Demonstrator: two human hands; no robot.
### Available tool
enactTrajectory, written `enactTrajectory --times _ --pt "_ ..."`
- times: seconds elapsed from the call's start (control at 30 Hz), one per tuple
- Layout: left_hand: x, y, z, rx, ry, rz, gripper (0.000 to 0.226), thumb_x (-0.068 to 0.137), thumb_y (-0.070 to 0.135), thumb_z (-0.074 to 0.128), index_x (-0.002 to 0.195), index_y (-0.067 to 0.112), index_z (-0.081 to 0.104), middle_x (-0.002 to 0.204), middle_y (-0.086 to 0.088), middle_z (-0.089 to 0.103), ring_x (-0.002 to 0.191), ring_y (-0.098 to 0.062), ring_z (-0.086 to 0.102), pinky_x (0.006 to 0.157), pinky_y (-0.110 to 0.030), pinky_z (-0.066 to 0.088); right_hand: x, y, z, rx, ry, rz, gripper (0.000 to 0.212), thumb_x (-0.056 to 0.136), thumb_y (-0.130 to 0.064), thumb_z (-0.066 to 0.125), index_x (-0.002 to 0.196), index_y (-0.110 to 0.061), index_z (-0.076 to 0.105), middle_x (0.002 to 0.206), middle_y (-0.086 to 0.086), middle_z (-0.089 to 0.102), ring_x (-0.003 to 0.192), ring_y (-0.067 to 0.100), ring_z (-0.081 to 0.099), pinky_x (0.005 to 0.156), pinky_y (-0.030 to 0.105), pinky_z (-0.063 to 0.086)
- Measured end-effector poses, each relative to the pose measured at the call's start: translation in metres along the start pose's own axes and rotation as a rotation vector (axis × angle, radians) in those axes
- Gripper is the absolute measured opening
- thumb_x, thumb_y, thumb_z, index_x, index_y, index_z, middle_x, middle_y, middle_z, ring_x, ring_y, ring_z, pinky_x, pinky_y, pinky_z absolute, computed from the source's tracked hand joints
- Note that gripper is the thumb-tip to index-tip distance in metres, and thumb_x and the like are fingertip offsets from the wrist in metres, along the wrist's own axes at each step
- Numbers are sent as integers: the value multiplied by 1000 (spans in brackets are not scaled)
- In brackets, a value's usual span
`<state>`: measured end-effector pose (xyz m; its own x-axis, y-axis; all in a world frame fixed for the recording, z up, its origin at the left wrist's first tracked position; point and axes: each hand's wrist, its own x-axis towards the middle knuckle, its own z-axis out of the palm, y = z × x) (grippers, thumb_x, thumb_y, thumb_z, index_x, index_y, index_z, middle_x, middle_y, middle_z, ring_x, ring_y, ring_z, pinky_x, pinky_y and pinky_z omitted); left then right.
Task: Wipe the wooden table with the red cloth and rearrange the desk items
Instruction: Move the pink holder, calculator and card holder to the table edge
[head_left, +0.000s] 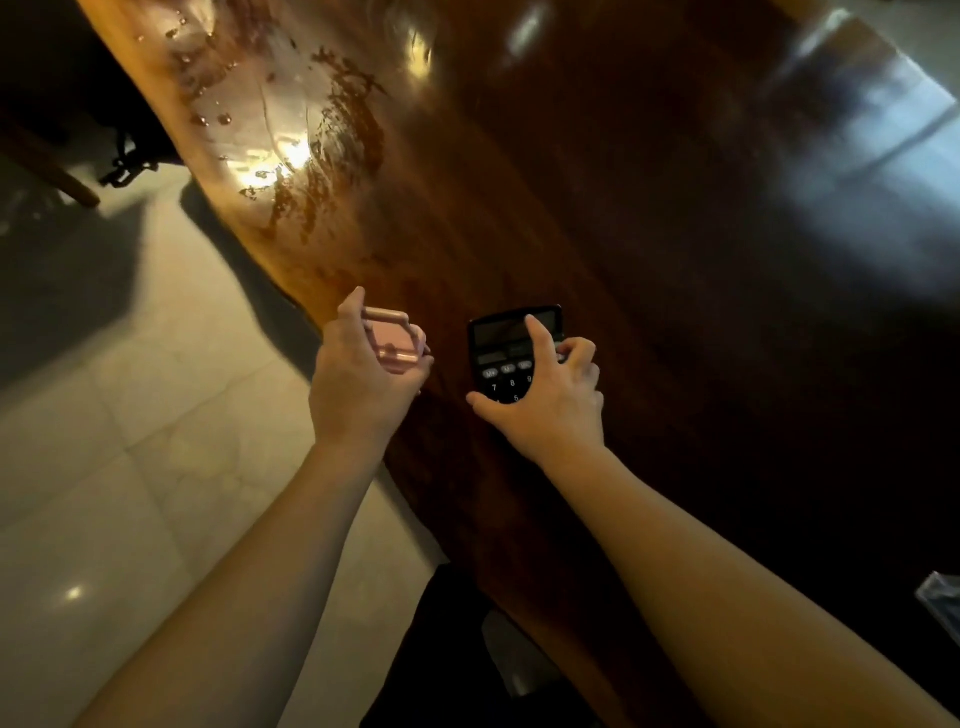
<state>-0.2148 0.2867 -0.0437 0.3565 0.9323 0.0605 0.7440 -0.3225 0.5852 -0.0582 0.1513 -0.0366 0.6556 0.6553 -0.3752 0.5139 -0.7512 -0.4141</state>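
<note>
Pink folding stand (393, 338) sits pinched in your left hand (363, 379) at the bench (649, 218) left edge; your right hand (545, 395) clasps the black calculator (511, 345) beside it. Wet streaks (291, 156) ahead could soak either. No red cloth in view.

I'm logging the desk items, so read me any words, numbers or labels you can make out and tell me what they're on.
"7", "8", "9": top digit row of the black calculator, under the right hand.
"5": key below, partly covered.
"M+", "M-": likely, on the oval keys; blurred, third oval unreadable.
Calculator display: blank.
Pink object in the left hand: no text visible.
Wooden table: none.
</note>
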Motion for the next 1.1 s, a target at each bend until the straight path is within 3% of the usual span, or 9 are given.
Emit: enactTrajectory --times 0.43,0.67,0.8,0.97,1.1 --pt "25 0 29 60 118 -21 118 65 55 87 154 23 17 138 -9 50 121 -30 53 89 -44 56 38 -37 44 -162 67 -20 105 73 -77 60 151 -40 1 138 10 17 121 44 37 97 59 37" --pt "24 -3 32 51 117 -48 122 65 65 81 156 21 13 144 -11 46 125 -33 50 91 -48 54 34 -32 52 -182 79 -34 104 76 -79 57 153 -36 2 142 10 16 129 44 30 102 59 33" --pt "18 1 22 92 115 -62 119 67 67 78 155 20 14 147 -15 42 132 -37 43 99 -54 48 30 -21 43 -99 59 -38 105 75 -84 52 153 -36 3 154 11 17 140 45 26 108 59 31" --pt "-3 27 10 174 142 91 95 71 49 80 146 17 32 144 -14 39 132 -38 37 102 -54 41 8 13 14 24 103 -48 93 81 -76 52 153 -33 11 156 8 30 143 33 28 110 57 33" --pt "-33 67 24 85 -51 340 75 76 40 79 136 13 45 131 -14 51 125 -33 43 105 -48 38 -24 60 -16 79 177 -33 80 86 -67 56 152 -31 28 149 -1 45 138 23 39 106 49 42"
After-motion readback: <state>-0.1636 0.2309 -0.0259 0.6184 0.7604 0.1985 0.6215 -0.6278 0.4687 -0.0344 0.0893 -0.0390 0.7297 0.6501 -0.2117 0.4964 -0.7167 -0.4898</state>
